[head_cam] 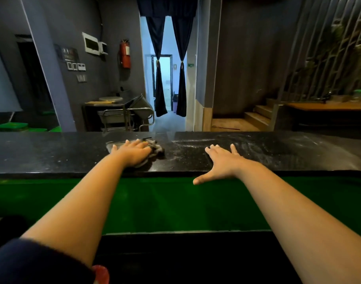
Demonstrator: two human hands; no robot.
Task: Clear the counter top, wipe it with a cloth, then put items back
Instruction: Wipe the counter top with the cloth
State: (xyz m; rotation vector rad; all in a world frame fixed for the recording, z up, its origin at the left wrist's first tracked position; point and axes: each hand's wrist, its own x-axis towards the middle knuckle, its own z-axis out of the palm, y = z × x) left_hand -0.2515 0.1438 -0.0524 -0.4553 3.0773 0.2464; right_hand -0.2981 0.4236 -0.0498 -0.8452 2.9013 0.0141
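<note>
A black stone counter top (52, 152) runs across the view, with wet streaks on its right half. My left hand (132, 152) lies flat on a crumpled grey cloth (156, 149) and presses it onto the counter near the middle. Most of the cloth is hidden under the palm. My right hand (222, 160) rests flat on the counter to the right of the cloth, fingers spread, thumb hanging over the front edge. It holds nothing.
The counter's front face (175, 203) is green below the edge. Beyond the counter stand a metal trolley (124, 117), a curtained doorway (168, 78) and wooden steps (255, 117). A wooden table (327, 106) sits far right.
</note>
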